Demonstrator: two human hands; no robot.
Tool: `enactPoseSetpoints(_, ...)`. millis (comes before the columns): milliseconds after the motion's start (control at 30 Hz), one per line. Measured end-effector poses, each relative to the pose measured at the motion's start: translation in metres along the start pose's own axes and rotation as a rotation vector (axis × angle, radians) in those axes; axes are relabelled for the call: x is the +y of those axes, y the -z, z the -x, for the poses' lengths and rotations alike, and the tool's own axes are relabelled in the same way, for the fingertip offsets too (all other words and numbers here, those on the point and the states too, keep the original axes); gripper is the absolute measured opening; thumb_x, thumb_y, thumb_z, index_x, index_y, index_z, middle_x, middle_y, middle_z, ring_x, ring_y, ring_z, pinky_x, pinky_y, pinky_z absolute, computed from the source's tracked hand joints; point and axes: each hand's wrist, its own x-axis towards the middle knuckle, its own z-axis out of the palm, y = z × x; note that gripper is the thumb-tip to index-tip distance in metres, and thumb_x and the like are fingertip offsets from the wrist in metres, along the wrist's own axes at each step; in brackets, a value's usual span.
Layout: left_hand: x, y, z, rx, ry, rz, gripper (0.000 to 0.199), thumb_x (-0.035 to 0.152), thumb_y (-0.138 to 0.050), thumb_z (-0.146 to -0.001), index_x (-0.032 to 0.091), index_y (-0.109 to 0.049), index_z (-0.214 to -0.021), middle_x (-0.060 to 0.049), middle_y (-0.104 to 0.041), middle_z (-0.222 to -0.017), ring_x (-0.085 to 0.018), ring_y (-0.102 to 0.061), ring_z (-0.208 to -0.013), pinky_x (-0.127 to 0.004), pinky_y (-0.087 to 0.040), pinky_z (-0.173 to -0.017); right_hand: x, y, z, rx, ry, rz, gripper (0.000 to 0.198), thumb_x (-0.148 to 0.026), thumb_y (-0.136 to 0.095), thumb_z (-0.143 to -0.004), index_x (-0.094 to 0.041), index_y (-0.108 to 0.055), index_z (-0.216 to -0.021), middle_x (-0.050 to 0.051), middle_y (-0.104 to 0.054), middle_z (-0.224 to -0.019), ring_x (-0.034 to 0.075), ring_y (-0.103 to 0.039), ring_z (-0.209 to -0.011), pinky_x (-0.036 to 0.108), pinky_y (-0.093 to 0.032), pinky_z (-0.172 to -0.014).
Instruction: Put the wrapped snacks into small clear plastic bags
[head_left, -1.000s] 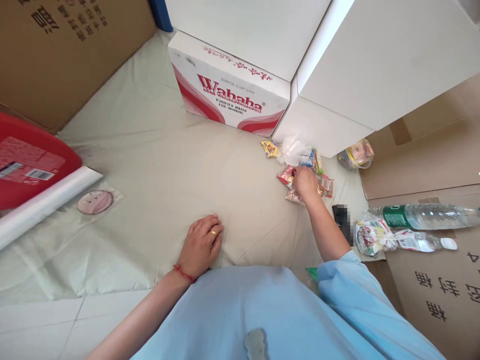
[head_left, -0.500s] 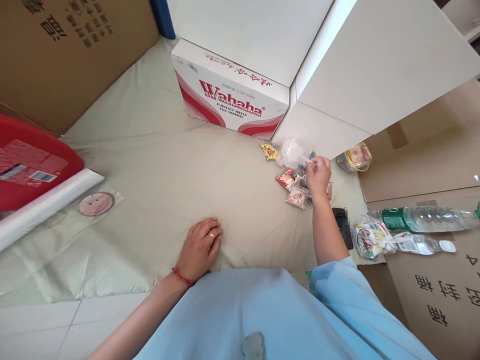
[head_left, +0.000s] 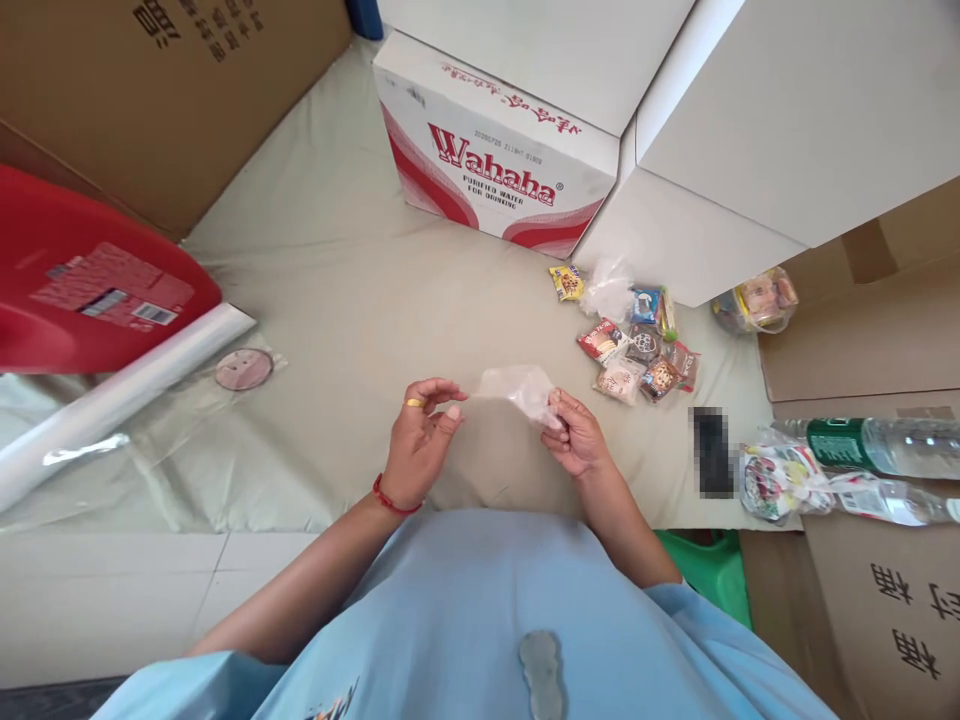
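Observation:
A small clear plastic bag [head_left: 517, 390] is pinched at its right end by my right hand [head_left: 576, 432], held above the cloth-covered surface in front of my body. To its left is my left hand [head_left: 421, 440], raised, with fingers and thumb apart and nothing between them; its fingertips come near the bag's left end. Beyond my right hand lies a cluster of small snack packets, among them a red and white packet [head_left: 603, 341], a pale packet [head_left: 619, 380] and a blue packet [head_left: 646, 305]. Behind them sits a crumpled heap of clear bags [head_left: 607, 288] beside a yellow packet [head_left: 566, 283].
A Wahaha water carton [head_left: 495, 180] stands at the back. On the left are a red jug [head_left: 97, 280] and a white plastic roll [head_left: 127, 400]. On the right are a snack tub [head_left: 757, 300], water bottles [head_left: 892, 445], a pixelated dark object [head_left: 712, 452] and a green stool [head_left: 709, 575].
My right hand has come back from the heap by the packets with a clear bag in its fingers. My left hand has lifted off the cloth and moved towards the bag.

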Motion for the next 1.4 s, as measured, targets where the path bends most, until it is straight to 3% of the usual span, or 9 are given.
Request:
enactPoseSetpoints(100,0.001,-0.010,-0.006,0.051,0.200,0.195,0.046,0.060,-0.067,-0.089,0.024,-0.053,-0.115,-0.007,-0.060,-0.122,-0.021,-0.070,-0.106,-0.032,-0.062,-0.074,0.004,0.000,0.000,0.050,0.001,0.006,0.044,-0.039,-0.092,-0.070,-0.021,-0.052,-0.078,-0.011,-0.045,-0.060,0.001,-0.023,-0.041,0.011,-0.018,-0.034)
enactPoseSetpoints(200,-0.003,-0.017,-0.003,0.172,0.347,0.183,0.043,0.059,-0.071,-0.083,0.022,-0.053,-0.096,-0.002,-0.063,-0.097,-0.014,-0.066,-0.079,-0.022,-0.051,-0.058,0.005,0.000,0.000,0.108,0.051,-0.025,0.044,-0.037,-0.092,-0.070,-0.022,-0.051,-0.079,-0.011,-0.048,-0.063,0.001,-0.027,-0.042,0.011,-0.022,-0.034)
enactPoseSetpoints(367,0.002,-0.025,0.012,-0.197,0.468,0.183,0.049,0.067,-0.069,-0.082,0.019,-0.065,-0.085,-0.002,-0.063,-0.076,-0.013,-0.056,-0.063,-0.024,-0.035,-0.049,0.013,-0.003,0.000,0.078,0.081,-0.088,0.044,-0.036,-0.092,-0.070,-0.021,-0.052,-0.080,-0.010,-0.051,-0.067,0.001,-0.032,-0.045,0.012,-0.026,-0.036)
enactPoseSetpoints(467,0.006,-0.028,0.010,-0.246,0.407,0.179,0.047,0.062,-0.078,-0.076,0.019,-0.068,-0.093,-0.001,-0.066,-0.080,-0.016,-0.059,-0.073,-0.027,-0.044,-0.061,0.023,-0.007,0.001,0.022,0.057,-0.041,0.043,-0.040,-0.092,-0.072,-0.021,-0.054,-0.081,-0.009,-0.051,-0.067,0.002,-0.034,-0.046,0.013,-0.027,-0.037)
enactPoseSetpoints(600,0.004,-0.025,-0.002,-0.219,0.344,0.093,0.037,0.051,-0.081,-0.074,0.019,-0.062,-0.077,0.002,-0.062,-0.074,-0.014,-0.055,-0.073,-0.028,-0.044,-0.073,0.029,-0.007,0.003,0.011,0.077,0.065,0.042,-0.047,-0.090,-0.075,-0.022,-0.058,-0.082,-0.007,-0.055,-0.066,0.004,-0.037,-0.047,0.015,-0.028,-0.040)
enactPoseSetpoints(800,0.003,-0.017,-0.002,-0.245,0.229,0.059,0.032,0.041,-0.076,-0.076,0.020,-0.054,-0.068,0.003,-0.052,-0.075,-0.013,-0.049,-0.074,-0.027,-0.040,-0.072,0.021,0.006,0.003,0.016,0.172,0.178,0.055,-0.074,-0.075,-0.079,-0.020,-0.071,-0.089,-0.002,-0.058,-0.064,0.011,-0.049,-0.056,0.022,-0.037,-0.050)
enactPoseSetpoints(1033,-0.005,-0.016,0.004,-0.354,0.253,0.118,0.027,0.041,-0.076,-0.078,0.019,-0.061,-0.074,0.000,-0.059,-0.079,-0.015,-0.055,-0.077,-0.029,-0.046,-0.076,0.019,0.009,-0.003,0.046,0.187,0.240,0.043,-0.056,-0.091,-0.069,-0.022,-0.068,-0.082,-0.006,-0.056,-0.068,0.009,-0.043,-0.056,0.022,-0.038,-0.054)
enactPoseSetpoints(1267,-0.011,-0.009,0.006,-0.010,0.069,-0.175,0.022,0.037,-0.071,-0.082,0.021,-0.066,-0.097,-0.005,-0.063,-0.103,-0.018,-0.062,-0.092,-0.030,-0.053,-0.077,0.019,0.012,-0.001,0.065,0.336,0.473,0.040,-0.062,-0.077,-0.082,-0.023,-0.072,-0.092,-0.005,-0.053,-0.062,0.012,-0.047,-0.057,0.026,-0.043,-0.058)
enactPoseSetpoints(1400,0.000,-0.022,0.006,-0.139,-0.002,-0.132,0.024,0.044,-0.069,-0.088,0.022,-0.067,-0.097,-0.005,-0.063,-0.104,-0.019,-0.063,-0.098,-0.032,-0.057,-0.082,0.018,0.003,0.008,-0.006,0.480,0.710,0.028,-0.051,-0.069,-0.093,-0.025,-0.077,-0.100,0.000,-0.066,-0.078,0.015,-0.058,-0.067,0.029,-0.048,-0.066)
